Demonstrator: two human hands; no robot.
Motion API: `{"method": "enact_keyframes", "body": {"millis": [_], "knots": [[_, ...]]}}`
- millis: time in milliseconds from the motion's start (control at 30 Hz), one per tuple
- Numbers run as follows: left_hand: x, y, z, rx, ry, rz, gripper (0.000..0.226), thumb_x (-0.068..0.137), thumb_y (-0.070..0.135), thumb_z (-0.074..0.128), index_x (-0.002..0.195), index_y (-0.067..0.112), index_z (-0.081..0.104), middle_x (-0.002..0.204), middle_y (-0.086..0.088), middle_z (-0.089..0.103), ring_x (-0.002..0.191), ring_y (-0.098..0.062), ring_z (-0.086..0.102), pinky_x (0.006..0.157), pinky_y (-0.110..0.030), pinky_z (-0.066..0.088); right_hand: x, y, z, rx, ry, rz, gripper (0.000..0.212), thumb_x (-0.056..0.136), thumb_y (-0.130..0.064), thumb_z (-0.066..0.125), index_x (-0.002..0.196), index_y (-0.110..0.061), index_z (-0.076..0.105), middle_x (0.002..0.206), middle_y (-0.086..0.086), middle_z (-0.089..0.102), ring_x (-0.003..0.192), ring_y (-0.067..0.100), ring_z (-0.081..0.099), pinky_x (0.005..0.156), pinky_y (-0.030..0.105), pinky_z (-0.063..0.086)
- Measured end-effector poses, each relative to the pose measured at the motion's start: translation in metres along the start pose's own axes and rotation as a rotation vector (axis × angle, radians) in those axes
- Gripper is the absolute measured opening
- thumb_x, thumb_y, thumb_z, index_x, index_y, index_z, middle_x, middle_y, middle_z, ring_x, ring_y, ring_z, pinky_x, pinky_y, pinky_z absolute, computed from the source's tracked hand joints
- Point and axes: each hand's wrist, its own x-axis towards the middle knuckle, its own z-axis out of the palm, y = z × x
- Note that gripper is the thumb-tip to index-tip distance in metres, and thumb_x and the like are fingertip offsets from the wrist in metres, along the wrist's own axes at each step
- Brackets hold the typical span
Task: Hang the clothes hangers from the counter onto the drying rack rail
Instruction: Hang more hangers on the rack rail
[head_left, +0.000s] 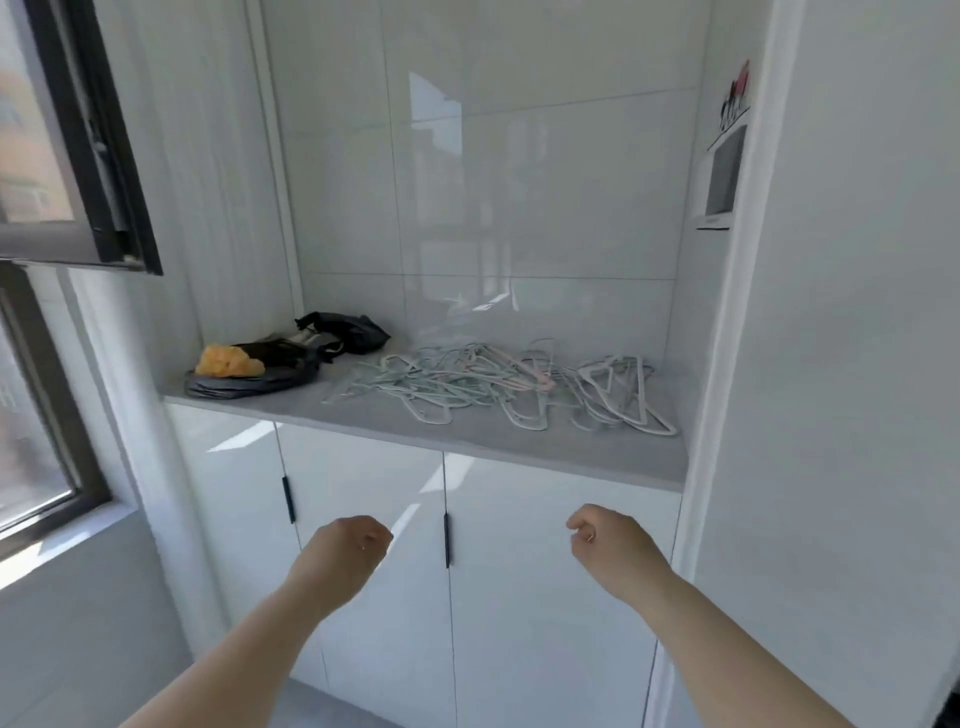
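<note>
Tangled hangers (498, 387) are lying on the surface (519, 452) while both hands are hovering empty below it.
The hangers are sitting in an interlocked heap on the right half of the surface, near a black bag (343, 332). Lifting one risks dragging its neighbours along, with hooks snagging and loose ones sliding off the front edge. The rail is not showing in this view, so the carry cannot be judged. The left hand (347, 548) and right hand (608, 540) are hanging in front of the cabinet doors (545, 597), well apart from the heap, fingers loosely curled and holding nothing.
</note>
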Motion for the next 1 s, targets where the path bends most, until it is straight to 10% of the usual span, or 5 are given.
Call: {"method": "enact_keyframes", "body": {"millis": [500, 700, 1000], "knots": [[0.201, 0.029, 0.072, -0.059, 0.101, -0.073, 0.020, 0.088, 0.019, 0.048, 0.075, 0.031, 0.057, 0.092, 0.003, 0.066, 0.087, -0.019, 0.061, 0.070, -0.026, 0.046, 0.240, 0.061, 0.036, -0.444, 0.185, -0.189, 0.028, 0.093, -0.027, 0.037, 0.112, -0.013, 0.051, 0.116, 0.003, 0.053, 0.116, 0.019, 0.044, 0.094, 0.027, 0.029], [0.267, 0.051, 0.076, -0.146, 0.213, -0.053, 0.017, 0.087, 0.015, 0.052, 0.095, 0.013, 0.067, 0.098, -0.008, 0.069, 0.093, -0.025, 0.060, 0.076, -0.025, 0.039, 0.245, 0.056, 0.043, -0.425, 0.382, -0.341, 0.029, 0.049, -0.018, 0.087, 0.056, -0.011, 0.060, 0.053, 0.004, 0.061, 0.052, 0.025, 0.061, 0.049, 0.022, 0.050], [0.367, 0.091, 0.089, -0.356, 0.145, -0.087, 0.022, 0.091, 0.021, 0.045, 0.091, 0.007, 0.063, 0.098, -0.020, 0.065, 0.095, -0.034, 0.060, 0.088, -0.038, 0.048, 0.251, 0.059, 0.049, -0.460, 0.445, -0.321, 0.028, 0.049, -0.018, 0.087, 0.057, -0.013, 0.061, 0.061, 0.000, 0.064, 0.056, 0.022, 0.062, 0.057, 0.028, 0.047]]}}
